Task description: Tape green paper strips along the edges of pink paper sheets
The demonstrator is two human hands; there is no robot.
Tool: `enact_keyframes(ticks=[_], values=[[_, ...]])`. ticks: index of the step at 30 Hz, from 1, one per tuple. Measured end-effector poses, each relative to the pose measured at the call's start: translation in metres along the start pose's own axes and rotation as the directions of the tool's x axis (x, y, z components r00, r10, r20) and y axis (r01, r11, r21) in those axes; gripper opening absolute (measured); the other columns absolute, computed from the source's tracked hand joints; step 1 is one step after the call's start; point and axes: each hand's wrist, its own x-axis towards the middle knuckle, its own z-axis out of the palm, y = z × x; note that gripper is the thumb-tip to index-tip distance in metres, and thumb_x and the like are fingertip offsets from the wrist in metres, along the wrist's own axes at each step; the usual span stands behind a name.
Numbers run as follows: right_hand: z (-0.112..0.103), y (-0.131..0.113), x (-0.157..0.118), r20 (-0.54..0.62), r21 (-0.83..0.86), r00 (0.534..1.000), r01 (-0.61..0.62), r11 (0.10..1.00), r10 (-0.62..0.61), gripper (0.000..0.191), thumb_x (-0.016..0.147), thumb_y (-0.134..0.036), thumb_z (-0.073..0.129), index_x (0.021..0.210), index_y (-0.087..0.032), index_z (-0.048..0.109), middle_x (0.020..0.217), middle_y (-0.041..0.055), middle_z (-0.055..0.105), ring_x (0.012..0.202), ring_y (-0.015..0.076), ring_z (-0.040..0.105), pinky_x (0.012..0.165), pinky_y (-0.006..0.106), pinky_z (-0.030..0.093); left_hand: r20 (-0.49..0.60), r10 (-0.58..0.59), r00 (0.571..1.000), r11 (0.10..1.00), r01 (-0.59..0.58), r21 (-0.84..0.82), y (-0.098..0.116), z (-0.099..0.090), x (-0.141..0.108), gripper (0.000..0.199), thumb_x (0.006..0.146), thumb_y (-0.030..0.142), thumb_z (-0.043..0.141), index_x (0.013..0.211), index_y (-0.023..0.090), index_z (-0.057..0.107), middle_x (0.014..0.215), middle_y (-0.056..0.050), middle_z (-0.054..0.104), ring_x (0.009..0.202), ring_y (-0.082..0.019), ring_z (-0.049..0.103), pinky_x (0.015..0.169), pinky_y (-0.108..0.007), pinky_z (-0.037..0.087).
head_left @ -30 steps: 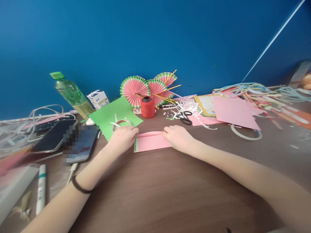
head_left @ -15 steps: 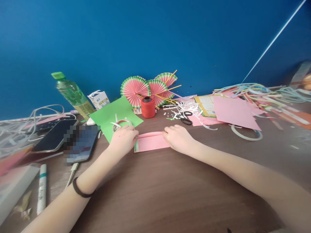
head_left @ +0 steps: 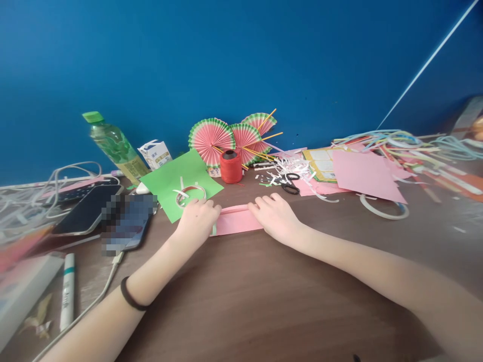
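Between the left hand (head_left: 198,219) and the right hand (head_left: 274,216): a pink paper strip (head_left: 236,223) lies on the brown desk (head_left: 245,301), running sideways.
Strip's edges: the far edge is turned up into a narrow raised fold; the near edge lies low along the desk; a bit of pale green border shows at the left end, while the right end is covered by fingers.
Left grip: fingers bent over the fold's left end, pinching the paper.
Right grip: fingertips gathered on the fold's right end, grasping the same paper.
Near side: open brown surface runs from the strip to the bottom of the view, between the forearms.
Left side: tight; a green sheet (head_left: 184,173) reaches close to the knuckles, bearing a tape roll (head_left: 204,191), and a phone (head_left: 132,226) lies beside the forearm.
Right side: roomier, with desk surface reaching out to a white ring (head_left: 381,215) partly under a pink sheet (head_left: 366,173).
Far side: a red thread spool (head_left: 231,168) and black scissors (head_left: 290,186) sit beyond the strip; pleated fans (head_left: 211,138) stand against the blue wall (head_left: 241,55).
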Motion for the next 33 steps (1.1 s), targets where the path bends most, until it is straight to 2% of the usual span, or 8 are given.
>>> enact_keyframes(ticks=[3,12,17,21,23,26,29,33], values=[[0.003,0.001,-0.001,-0.026,-0.016,0.999,0.020,1.000,-0.020,0.043,0.085,-0.004,0.038,0.125,-0.014,0.050,0.093,0.0119,0.061,0.083,0.0207,0.054,0.068,0.033,0.027,0.038,0.007,0.999,1.000,-0.007,0.011,0.002,-0.002,0.000,0.025,0.069,-0.004,0.043,0.080,0.010,0.061,0.076,-0.012,0.064,0.077,-0.025,0.062,0.064,-0.033,0.040],[0.005,0.002,-0.001,-0.005,0.042,1.000,0.020,0.999,-0.020,0.045,0.083,-0.005,0.040,0.126,-0.015,0.050,0.099,0.0125,0.057,0.088,0.0229,0.053,0.072,0.034,0.034,0.002,0.042,0.999,0.999,-0.042,-0.004,0.005,-0.007,-0.005,0.038,0.077,0.000,0.044,0.110,0.015,0.057,0.074,-0.008,0.062,0.072,-0.022,0.061,0.064,-0.031,0.040],[0.014,0.026,0.007,-0.033,0.278,0.999,0.037,0.960,-0.029,0.035,0.084,-0.008,0.044,0.115,-0.014,0.058,0.098,0.0116,0.056,0.093,0.0216,0.051,0.075,0.032,0.041,0.031,0.043,0.999,0.999,-0.042,-0.008,0.004,-0.006,-0.005,0.036,0.076,0.000,0.043,0.104,0.014,0.060,0.076,-0.009,0.062,0.074,-0.023,0.061,0.065,-0.033,0.040],[0.023,0.047,0.013,-0.125,0.482,0.985,0.162,0.861,-0.115,0.025,0.087,-0.016,0.045,0.104,-0.013,0.063,0.094,0.0099,0.058,0.091,0.0189,0.054,0.081,0.032,0.045,0.016,0.025,1.000,1.000,-0.025,0.001,0.002,-0.002,-0.003,0.032,0.076,0.001,0.043,0.098,0.014,0.062,0.076,-0.009,0.062,0.078,-0.025,0.061,0.064,-0.033,0.039],[0.027,0.052,0.015,-0.171,0.507,0.972,0.227,0.832,-0.161,0.025,0.088,-0.017,0.044,0.104,-0.013,0.064,0.094,0.0095,0.060,0.089,0.0182,0.056,0.080,0.033,0.046,-0.006,-0.004,1.000,1.000,0.004,0.007,0.002,0.001,-0.002,0.028,0.077,0.001,0.042,0.091,0.013,0.062,0.076,-0.010,0.062,0.079,-0.025,0.061,0.063,-0.032,0.039],[0.031,0.054,0.015,-0.216,0.459,0.958,0.270,0.847,-0.188,0.029,0.088,-0.016,0.042,0.110,-0.012,0.061,0.095,0.0114,0.062,0.090,0.0202,0.056,0.081,0.036,0.047,-0.050,-0.037,0.998,0.999,0.038,0.014,0.003,0.006,0.001,0.024,0.080,0.004,0.040,0.085,0.011,0.061,0.074,-0.011,0.062,0.078,-0.025,0.060,0.062,-0.032,0.039],[0.033,0.053,0.014,-0.233,0.414,0.954,0.274,0.868,-0.191,0.033,0.087,-0.012,0.039,0.114,-0.011,0.059,0.094,0.0124,0.063,0.090,0.0217,0.056,0.080,0.038,0.047,-0.091,-0.039,0.995,0.999,0.042,0.031,0.002,0.010,0.003,0.023,0.084,0.010,0.038,0.084,0.012,0.061,0.077,-0.011,0.061,0.079,-0.025,0.060,0.062,-0.033,0.039],[0.032,0.054,0.014,-0.227,0.520,0.966,0.230,0.822,-0.127,0.032,0.085,-0.010,0.040,0.110,-0.012,0.060,0.098,0.0106,0.063,0.094,0.0192,0.056,0.084,0.035,0.046,-0.122,-0.026,0.992,0.999,0.032,0.041,0.000,0.015,0.004,0.024,0.086,0.014,0.037,0.085,0.014,0.061,0.081,-0.010,0.061,0.079,-0.024,0.059,0.062,-0.033,0.039]])
